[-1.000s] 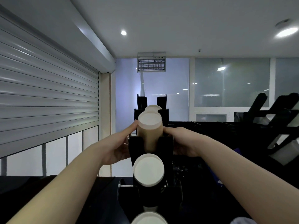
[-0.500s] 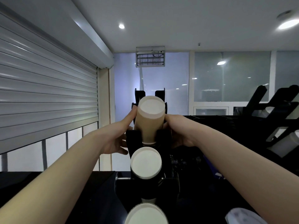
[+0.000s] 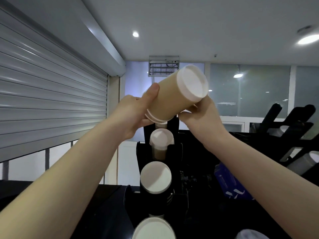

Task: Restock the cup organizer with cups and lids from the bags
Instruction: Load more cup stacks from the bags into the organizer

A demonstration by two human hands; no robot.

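Note:
A short stack of tan paper cups (image 3: 174,97) is held tilted above the black cup organizer (image 3: 143,152), white base pointing up and to the right. My left hand (image 3: 136,114) grips its rim end at the lower left. My right hand (image 3: 200,114) supports it from below on the right. Under it, the organizer's slots hold a tan cup stack (image 3: 161,138), a black cup stack (image 3: 156,177) and another white-bottomed stack (image 3: 153,229) at the frame's bottom.
A grey roller shutter (image 3: 51,100) fills the left side. A second black organizer (image 3: 290,135) with cups stands at the right. A blue package (image 3: 229,183) lies on the dark counter behind my right arm. Glass panels line the back wall.
The tan cup stack has come up out of the organizer's top slot and tilted to the right. Both hands rose with it, and a smaller stack below shows now.

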